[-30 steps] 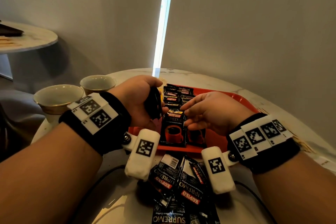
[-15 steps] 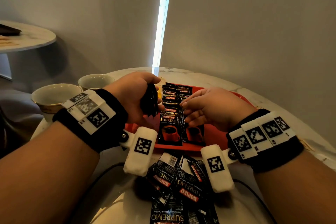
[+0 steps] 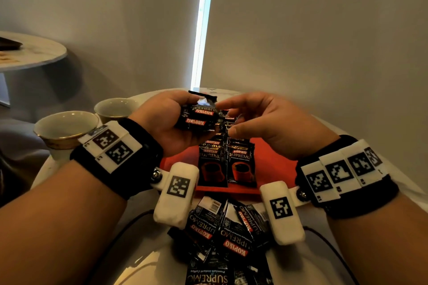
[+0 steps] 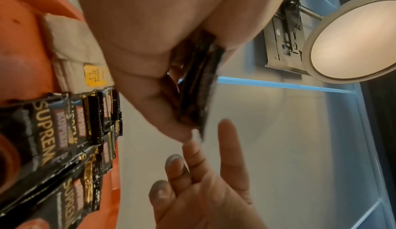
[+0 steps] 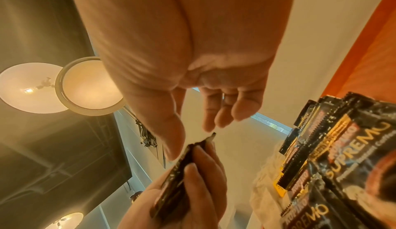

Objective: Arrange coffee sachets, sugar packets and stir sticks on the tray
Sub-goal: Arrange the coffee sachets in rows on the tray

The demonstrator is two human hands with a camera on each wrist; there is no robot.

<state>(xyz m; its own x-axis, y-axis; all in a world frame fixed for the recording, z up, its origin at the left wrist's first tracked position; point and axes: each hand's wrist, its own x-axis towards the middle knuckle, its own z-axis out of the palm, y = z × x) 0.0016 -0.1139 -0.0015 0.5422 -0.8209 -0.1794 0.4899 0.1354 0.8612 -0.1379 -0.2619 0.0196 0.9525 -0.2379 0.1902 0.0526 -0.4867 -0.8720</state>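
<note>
My left hand point(image 3: 166, 118) grips a small stack of black Kopiko coffee sachets point(image 3: 196, 117) above the far part of the red tray point(image 3: 273, 169). My right hand point(image 3: 252, 118) is open beside the stack, its index fingertip at the stack's far edge and the thumb just below. In the right wrist view the stack point(image 5: 177, 173) shows edge-on. Two overlapping columns of sachets point(image 3: 240, 164) lie on the tray. Pale sugar packets point(image 4: 75, 51) with a yellow label lie on the tray beyond them. I see no stir sticks.
A loose pile of sachets point(image 3: 222, 233) lies on the marble table in front of the tray. Two gold-rimmed cups point(image 3: 67, 127) point(image 3: 115, 106) stand at the left. A round side table point(image 3: 30, 53) is further left, and a cable point(image 3: 129, 222) runs under my wrists.
Both hands have lifted off the tray. The left hand turned its stack label-up, and the right hand left the sachet it laid on the tray and came up to the stack.
</note>
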